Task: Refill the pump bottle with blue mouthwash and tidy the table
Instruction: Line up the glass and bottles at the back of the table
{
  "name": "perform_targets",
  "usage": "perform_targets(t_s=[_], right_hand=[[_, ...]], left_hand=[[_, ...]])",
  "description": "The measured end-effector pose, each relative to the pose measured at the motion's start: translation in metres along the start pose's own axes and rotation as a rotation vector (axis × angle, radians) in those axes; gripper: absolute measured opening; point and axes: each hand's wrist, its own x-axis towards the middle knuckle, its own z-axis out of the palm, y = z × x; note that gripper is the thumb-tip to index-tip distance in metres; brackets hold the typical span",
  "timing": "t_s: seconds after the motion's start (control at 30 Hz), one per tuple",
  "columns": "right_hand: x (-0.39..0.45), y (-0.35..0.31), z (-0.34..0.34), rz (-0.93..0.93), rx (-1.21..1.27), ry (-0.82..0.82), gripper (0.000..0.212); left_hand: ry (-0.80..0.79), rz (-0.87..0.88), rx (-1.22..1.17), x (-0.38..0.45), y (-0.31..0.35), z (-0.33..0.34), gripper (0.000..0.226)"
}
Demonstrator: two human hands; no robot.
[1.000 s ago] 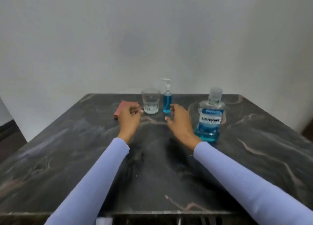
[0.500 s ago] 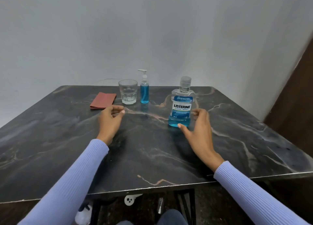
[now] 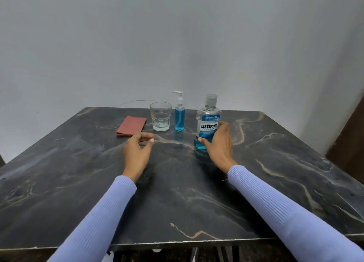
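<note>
A clear Listerine mouthwash bottle [image 3: 208, 122] with blue liquid low in it and a clear cap stands upright on the dark marble table [image 3: 275, 163]. My right hand [image 3: 220, 143] wraps round its lower right side, thumb on the front and fingers behind the label. Left of it stands a small pump bottle [image 3: 179, 115] with a white pump, blue liquid filling most of it. My left hand [image 3: 137, 151] hovers over the table with fingers loosely curled, holding nothing.
A clear glass tumbler [image 3: 160, 116] stands just left of the pump bottle. A folded reddish-brown cloth [image 3: 131, 125] lies flat further left. A grey wall rises behind the table's far edge, and a dark brown panel [image 3: 350, 135] stands at the right.
My right hand moved from beside the mouthwash bottle onto it and now grips it. The left hand stays near the cloth. The camera view shifted slightly.
</note>
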Motion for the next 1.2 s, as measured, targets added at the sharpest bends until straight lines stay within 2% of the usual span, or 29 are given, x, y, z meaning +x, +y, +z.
perform_targets(t_s=[0.33,0.57,1.2], right_hand=[[0.067,0.003,0.049,0.148,-0.050,0.103,0.064],[0.089,0.006,0.066,0.182,-0.105,0.150,0.063],[0.100,0.006,0.077,0.195,-0.128,0.103,0.065]], left_hand=[[0.060,-0.052,-0.023,0.009,-0.004,-0.003,0.013],[0.063,-0.065,-0.032,0.012,-0.008,0.000,0.012],[0.047,-0.074,-0.029,0.014,-0.008,0.001,0.012]])
